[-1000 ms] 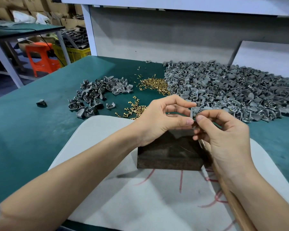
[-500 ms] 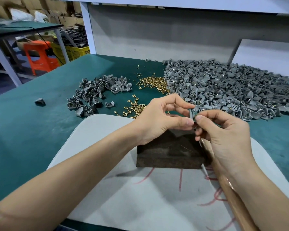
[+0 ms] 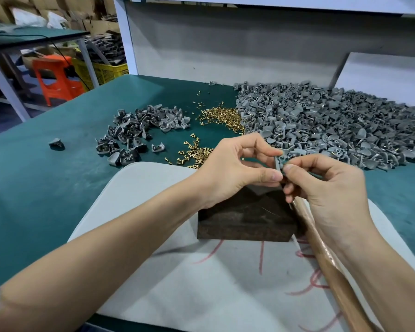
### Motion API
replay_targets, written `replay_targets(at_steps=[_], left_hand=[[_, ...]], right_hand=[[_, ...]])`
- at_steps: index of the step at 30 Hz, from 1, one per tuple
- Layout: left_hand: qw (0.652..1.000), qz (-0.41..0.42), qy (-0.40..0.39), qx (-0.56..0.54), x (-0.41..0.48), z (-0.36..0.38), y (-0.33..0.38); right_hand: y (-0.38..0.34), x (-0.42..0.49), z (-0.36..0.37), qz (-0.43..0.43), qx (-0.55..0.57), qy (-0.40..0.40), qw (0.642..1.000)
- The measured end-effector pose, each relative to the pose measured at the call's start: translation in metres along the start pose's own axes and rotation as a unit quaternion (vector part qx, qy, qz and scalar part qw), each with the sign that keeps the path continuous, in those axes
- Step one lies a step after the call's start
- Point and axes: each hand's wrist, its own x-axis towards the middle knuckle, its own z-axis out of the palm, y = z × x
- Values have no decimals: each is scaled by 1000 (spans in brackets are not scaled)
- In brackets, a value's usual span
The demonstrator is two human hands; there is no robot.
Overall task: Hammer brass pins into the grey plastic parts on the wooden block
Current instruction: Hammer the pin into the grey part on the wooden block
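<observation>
My left hand (image 3: 235, 171) pinches a small grey plastic part (image 3: 279, 162) between thumb and fingers, just above the far edge of the dark wooden block (image 3: 244, 219). My right hand (image 3: 321, 185) meets it there, thumb and forefinger pinched at the part; whether a brass pin is between them is hidden. A wooden hammer handle (image 3: 326, 257) runs under my right palm and wrist; its head is hidden. Loose brass pins (image 3: 223, 118) lie in a heap behind, with more pins (image 3: 194, 154) nearer my left hand.
A big heap of grey parts (image 3: 321, 125) covers the right of the green table (image 3: 58, 168). A smaller pile of grey parts (image 3: 134, 133) lies to the left, and a stray one (image 3: 56, 143) further left. The block stands on a grey-white mat (image 3: 201, 283) with red marks.
Both hands stay together at the grey part above the block; their fingers have shifted only slightly. The block and hammer handle have not moved.
</observation>
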Motion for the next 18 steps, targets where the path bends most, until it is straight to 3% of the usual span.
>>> replay_targets(at_steps=[4,11,18], left_hand=[[1000,11,3,0,-1,0,-1],[1000,10,-7,-13,0,-2,-2],[1000,9,-13,-13,0,-3,-3]], right_hand=[[0,3,1,8,19,-14,1000],[0,4,2,96,201,-29,974],[1,4,1,82,169,-36,982]])
